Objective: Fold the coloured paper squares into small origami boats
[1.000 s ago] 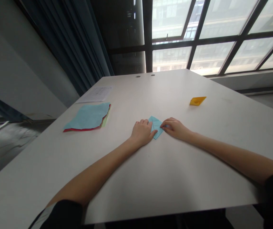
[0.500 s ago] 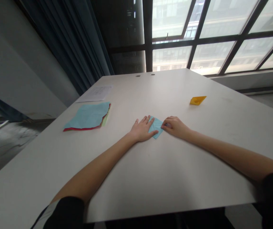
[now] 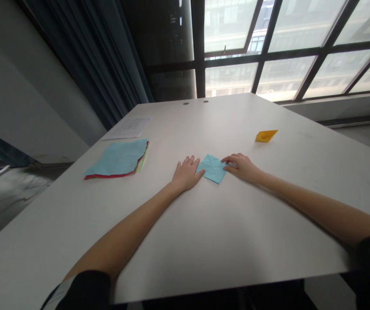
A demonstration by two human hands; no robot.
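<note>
A small light-blue folded paper [image 3: 214,169] lies on the white table between my hands, with crease lines crossing its top. My left hand [image 3: 185,174] rests flat and open at the paper's left corner, fingers spread and the thumb by its edge. At the opposite corner, my right hand [image 3: 241,167] is curled, its thumb and forefinger at the paper's edge. That corner is partly hidden by the fingertips.
To the left lies a stack of coloured paper sheets [image 3: 116,158], blue on top with red and green edges below. Behind it is a printed white sheet [image 3: 128,128]. A yellow folded paper piece [image 3: 266,136] stands at the right on the white table [image 3: 185,241].
My left hand has drawn back left, uncovering more of the blue paper. The paper has turned slightly and shifted right, and my right hand has moved a little right with its corner.
</note>
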